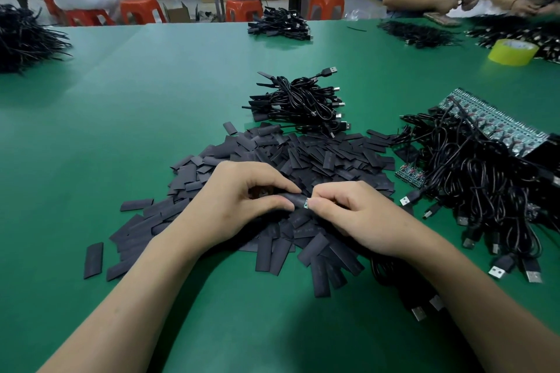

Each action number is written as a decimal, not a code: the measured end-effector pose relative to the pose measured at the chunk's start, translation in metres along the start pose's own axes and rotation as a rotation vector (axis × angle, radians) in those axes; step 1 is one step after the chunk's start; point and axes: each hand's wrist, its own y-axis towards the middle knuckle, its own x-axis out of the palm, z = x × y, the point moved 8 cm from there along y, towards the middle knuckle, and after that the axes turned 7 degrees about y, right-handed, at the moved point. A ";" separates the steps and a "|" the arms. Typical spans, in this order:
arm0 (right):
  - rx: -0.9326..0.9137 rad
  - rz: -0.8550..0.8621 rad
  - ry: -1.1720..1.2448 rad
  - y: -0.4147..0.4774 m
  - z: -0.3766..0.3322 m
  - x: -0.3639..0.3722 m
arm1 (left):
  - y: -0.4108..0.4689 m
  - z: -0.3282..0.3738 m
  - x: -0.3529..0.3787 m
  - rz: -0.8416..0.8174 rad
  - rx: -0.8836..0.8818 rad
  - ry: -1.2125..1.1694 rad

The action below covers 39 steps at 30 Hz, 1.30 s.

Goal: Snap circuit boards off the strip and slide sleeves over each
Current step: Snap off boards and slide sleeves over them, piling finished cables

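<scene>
My left hand (pixel 242 200) pinches a black sleeve (pixel 295 199) between thumb and fingers. My right hand (pixel 354 215) pinches a small circuit board (pixel 306 205), whose end shows at the sleeve's mouth. Both hands hover over a big pile of flat black sleeves (pixel 272 166) on the green table (pixel 151 100). At the right lies a strip of green circuit boards (pixel 497 121) with black USB cables (pixel 478 191) attached. A short board strip (pixel 410 175) lies beside the pile.
A heap of sleeved USB cables (pixel 303 103) sits behind the sleeve pile. More cable bundles lie at the far left (pixel 24 39), far centre (pixel 278 24) and far right (pixel 418 33). A yellow tape roll (pixel 512 51) stands at the right. People work across the table.
</scene>
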 end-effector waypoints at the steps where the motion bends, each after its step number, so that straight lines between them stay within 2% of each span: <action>1: 0.000 0.004 0.008 0.000 0.001 0.000 | 0.000 0.003 0.001 0.000 0.015 0.012; 6: 0.040 0.043 0.171 0.000 0.008 -0.003 | -0.001 0.007 -0.002 0.060 0.026 0.033; 10: -0.012 0.179 0.343 0.001 0.008 -0.013 | -0.002 -0.001 -0.007 0.153 -0.035 -0.011; 14: -0.100 0.286 0.250 -0.002 0.002 -0.021 | -0.004 -0.011 -0.005 0.195 -0.130 -0.111; 19: -0.147 0.360 0.107 -0.006 -0.005 -0.023 | -0.003 -0.021 0.007 0.113 -0.221 -0.214; 25: -0.147 0.368 0.067 -0.005 -0.006 -0.022 | -0.002 -0.015 0.008 0.072 -0.167 -0.170; 34: -0.253 0.415 -0.095 -0.008 -0.015 -0.025 | -0.003 -0.022 0.014 0.111 -0.229 -0.293; 39: -0.260 0.420 -0.087 -0.008 -0.015 -0.022 | -0.003 -0.018 0.020 0.081 -0.223 -0.304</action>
